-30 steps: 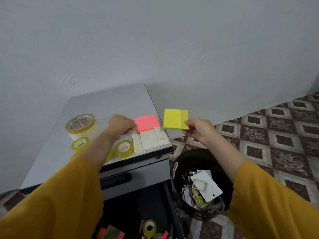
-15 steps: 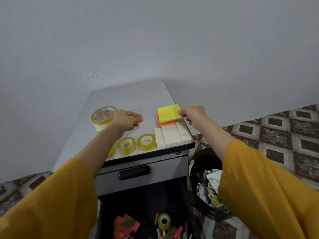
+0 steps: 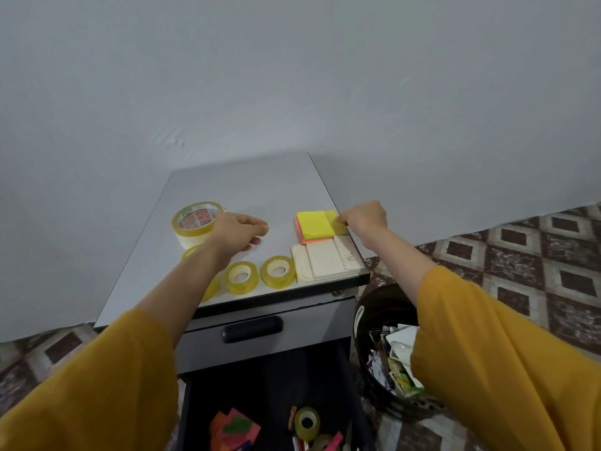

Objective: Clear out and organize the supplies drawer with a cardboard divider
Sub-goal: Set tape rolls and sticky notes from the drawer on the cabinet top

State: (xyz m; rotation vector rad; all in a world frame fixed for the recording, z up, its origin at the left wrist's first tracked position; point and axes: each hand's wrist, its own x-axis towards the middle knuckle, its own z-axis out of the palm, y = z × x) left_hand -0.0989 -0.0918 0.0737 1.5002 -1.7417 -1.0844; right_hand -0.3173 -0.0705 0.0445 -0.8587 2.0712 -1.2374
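Right hand [image 3: 364, 219]: pinching the yellow pad [image 3: 315, 224], atop the pink pad [image 3: 300, 238] at the edge of the desk [image 3: 247, 190].
Left hand [image 3: 237, 232]: relaxed, empty, above the desk.
Drawer [image 3: 270, 395]: open below, oddments inside.
Risk: a careless release could knock the stack into the bin [image 3: 383, 307].

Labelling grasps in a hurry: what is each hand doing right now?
Left hand: open, holding nothing, above the cabinet top.
Right hand: closed, pinching the right edge of the yellow sticky pad.
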